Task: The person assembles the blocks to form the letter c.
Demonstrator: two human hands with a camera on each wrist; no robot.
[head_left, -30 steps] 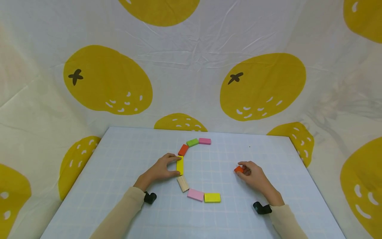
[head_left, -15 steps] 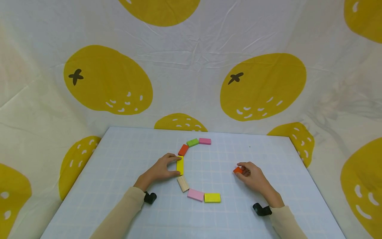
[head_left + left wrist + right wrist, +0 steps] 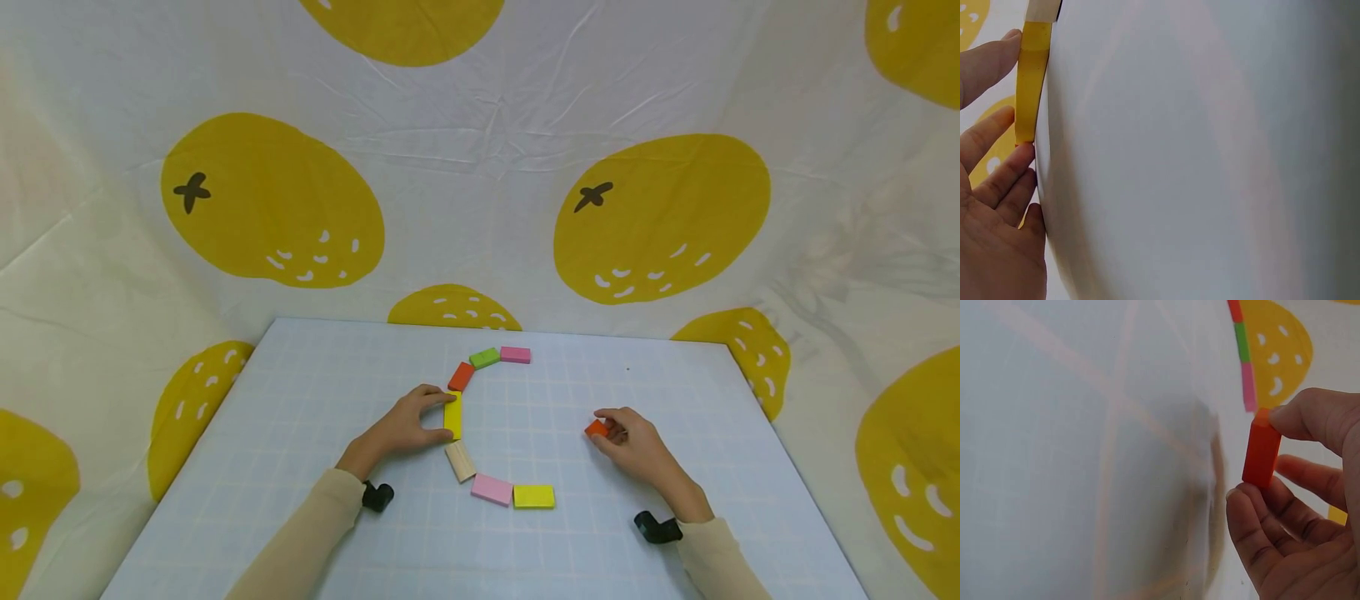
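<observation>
My left hand (image 3: 408, 422) spans a yellow wooden block (image 3: 453, 416), its thumb at the near end and fingertips at the far end. In the left wrist view, thumb and fingers meet the yellow block's side and end. Off to the right, my right hand (image 3: 633, 442) pinches an orange-red block (image 3: 1262, 450) between thumb and fingers, over the table. The yellow block sits in a curved row, between a red block (image 3: 461, 377) and a plain wood block (image 3: 460, 461).
Beyond the red block, a green block (image 3: 484, 358) and a pink block (image 3: 515, 355) continue the curve. Nearer are a light pink block (image 3: 492, 489) and another yellow block (image 3: 533, 497). The pale gridded table (image 3: 300, 375) ends at a fruit-print cloth (image 3: 465, 208).
My right hand has shifted slightly left with the orange-red block in its pinch. The left hand and the row of blocks look the same.
</observation>
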